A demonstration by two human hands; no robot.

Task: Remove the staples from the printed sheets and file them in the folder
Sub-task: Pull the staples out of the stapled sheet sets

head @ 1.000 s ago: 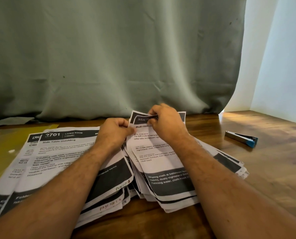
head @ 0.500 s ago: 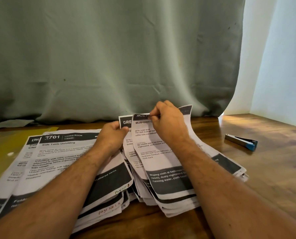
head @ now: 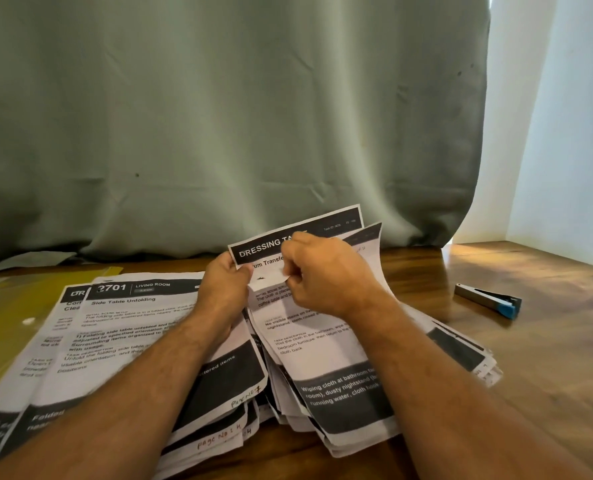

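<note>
A grey-green curtain (head: 219, 116) hangs behind the wooden table (head: 547, 358).

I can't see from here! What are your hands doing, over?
Left hand holds sheet corner. Right hand pinches at staple spot. Stapler lies untouched, right. Nothing blocking.

The sheets (head: 322, 341) are printed white with black header and footer bands carrying white lettering, and small black text is set between the bands; page numbers are handwritten in red and green at the lower corners of the left pile (head: 122, 341). The table (head: 547, 358) is seen in warm brown wood grain, with a yellow folder (head: 8, 306) at the left and a grey-and-black stapler (head: 488, 301) tipped in blue. A plain grey-green curtain (head: 219, 116) is hung behind, beside a pale bluish-white wall (head: 565, 133).
</note>
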